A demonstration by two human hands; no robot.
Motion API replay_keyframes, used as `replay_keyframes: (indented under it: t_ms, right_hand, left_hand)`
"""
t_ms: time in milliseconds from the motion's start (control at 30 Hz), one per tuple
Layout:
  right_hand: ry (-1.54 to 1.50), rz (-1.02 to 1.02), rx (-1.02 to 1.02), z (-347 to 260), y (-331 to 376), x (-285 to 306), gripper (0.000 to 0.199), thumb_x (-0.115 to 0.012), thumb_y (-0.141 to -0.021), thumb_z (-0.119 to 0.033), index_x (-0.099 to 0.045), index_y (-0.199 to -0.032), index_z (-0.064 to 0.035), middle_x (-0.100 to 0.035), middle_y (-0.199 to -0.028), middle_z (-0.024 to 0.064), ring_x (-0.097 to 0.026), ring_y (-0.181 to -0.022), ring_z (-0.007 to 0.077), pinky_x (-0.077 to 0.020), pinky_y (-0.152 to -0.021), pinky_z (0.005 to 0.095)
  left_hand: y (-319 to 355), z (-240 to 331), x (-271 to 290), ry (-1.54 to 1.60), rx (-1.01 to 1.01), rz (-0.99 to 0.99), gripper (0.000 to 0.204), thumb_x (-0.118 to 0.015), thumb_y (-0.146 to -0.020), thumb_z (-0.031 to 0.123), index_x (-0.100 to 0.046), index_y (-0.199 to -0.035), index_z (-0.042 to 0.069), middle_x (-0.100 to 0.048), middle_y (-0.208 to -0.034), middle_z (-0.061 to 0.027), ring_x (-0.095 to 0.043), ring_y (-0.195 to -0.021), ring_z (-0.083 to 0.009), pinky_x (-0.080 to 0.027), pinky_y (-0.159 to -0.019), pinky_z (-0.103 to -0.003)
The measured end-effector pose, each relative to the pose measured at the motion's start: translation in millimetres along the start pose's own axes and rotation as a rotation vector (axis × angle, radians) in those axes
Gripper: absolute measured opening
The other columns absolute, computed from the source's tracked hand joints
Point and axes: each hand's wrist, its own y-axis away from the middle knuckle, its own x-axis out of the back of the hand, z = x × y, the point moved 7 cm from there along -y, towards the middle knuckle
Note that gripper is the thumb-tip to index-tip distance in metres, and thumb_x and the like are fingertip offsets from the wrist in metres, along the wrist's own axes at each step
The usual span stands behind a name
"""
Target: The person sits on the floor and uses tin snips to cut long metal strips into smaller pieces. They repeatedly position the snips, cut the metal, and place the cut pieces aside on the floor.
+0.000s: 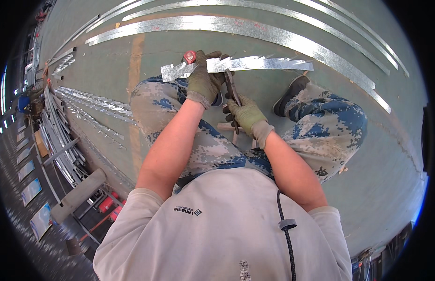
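the left hand, in a green work glove, is closed tight round a shiny metal strip; the strip is up in front of the knees, over the floor, and its top edge has pointy bits sticking up; another shiny metal piece pokes out on the other side of that glove, and i cannot tell if the two are joined; the right hand, gloved too, has its fingers wrapped round the handles of some dark snips; their tip is by the low edge of the strip, but i cannot tell how wide the blades are; a red tape measure is right by the left glove; long flat strips lie farther off; the step looks like snipping the strip; the next move seems to need a still left hand, and a good squeeze well away from its fingers.
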Motion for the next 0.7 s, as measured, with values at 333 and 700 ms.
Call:
replay_keyframes:
  t_ms: [333,700]
  right_hand:
    - [-0.062,-0.016,-0.043,-1.7,-2.4,0.4,0.035,-0.058,-0.107,-0.035,-0.062,-0.122,-0.0042,-0.07,-0.088,0.0089,-0.061,-0.061,0.0161,-0.057,-0.055,0.0336]
    - [0.055,0.072,-0.092,-10.2,-2.2,7.4,0.041,-0.066,-0.1,-0.042,-0.069,-0.11,-0.0022,-0.068,-0.082,0.0096,-0.063,-0.065,0.0188,-0.0546,-0.058,0.034]
  left_hand:
    - [-4.5,-2.6,7.6,0.029,0.018,0.004,0.06,-0.049,-0.109,0.052,-0.057,-0.129,-0.003,-0.065,-0.127,-0.0246,-0.066,-0.114,-0.0346,-0.058,-0.097,-0.056]
    - [-9.6,-17.0,17.8,-0.086,0.125,0.086,0.063,-0.052,-0.107,0.055,-0.061,-0.128,-0.004,-0.068,-0.119,-0.0174,-0.071,-0.104,-0.0305,-0.062,-0.095,-0.055]
